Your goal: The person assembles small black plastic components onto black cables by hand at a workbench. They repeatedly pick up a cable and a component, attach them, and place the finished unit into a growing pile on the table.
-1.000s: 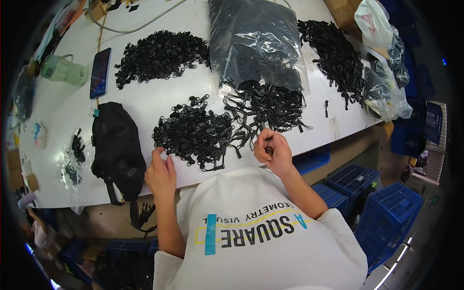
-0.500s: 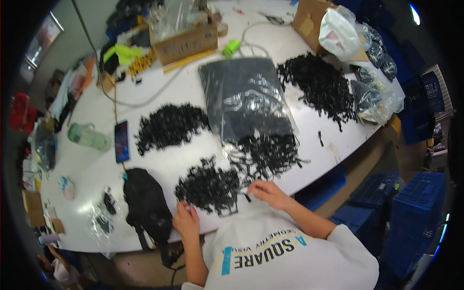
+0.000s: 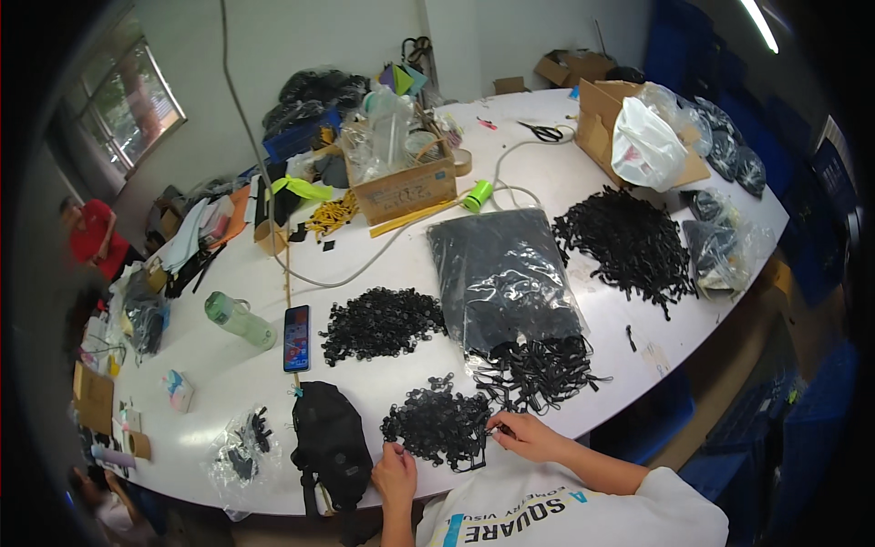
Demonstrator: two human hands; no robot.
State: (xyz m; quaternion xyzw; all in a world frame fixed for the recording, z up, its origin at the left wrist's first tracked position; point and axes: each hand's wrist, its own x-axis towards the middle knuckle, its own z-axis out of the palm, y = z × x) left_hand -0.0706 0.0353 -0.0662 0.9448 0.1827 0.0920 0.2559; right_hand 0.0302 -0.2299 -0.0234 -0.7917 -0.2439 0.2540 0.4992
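Note:
A heap of small black plastic loop-shaped pieces (image 3: 436, 421) lies at the near edge of the white table. My left hand (image 3: 395, 476) rests at the heap's left side, thumb and fingers closed together; what they hold, if anything, is too small to name. At the heap's right side, my right hand (image 3: 530, 439) pinches a small black piece (image 3: 501, 428), partly hidden by the fingers. Just beyond that hand, black corded pulls (image 3: 538, 374) spread over the near end of a clear plastic bag (image 3: 501, 264) with dark contents.
Two more black heaps lie beyond, one left (image 3: 383, 324) and one right (image 3: 629, 242). A black pouch (image 3: 333, 442), a phone (image 3: 296, 337) and a green bottle (image 3: 240, 319) stand or lie to the left. Cardboard boxes (image 3: 401, 191) and scissors (image 3: 542, 133) are farther back.
The view has tilted up, so the table appears lower. My right hand has come nearer the heap, and the black piece that hung below its fingers is now mostly hidden.

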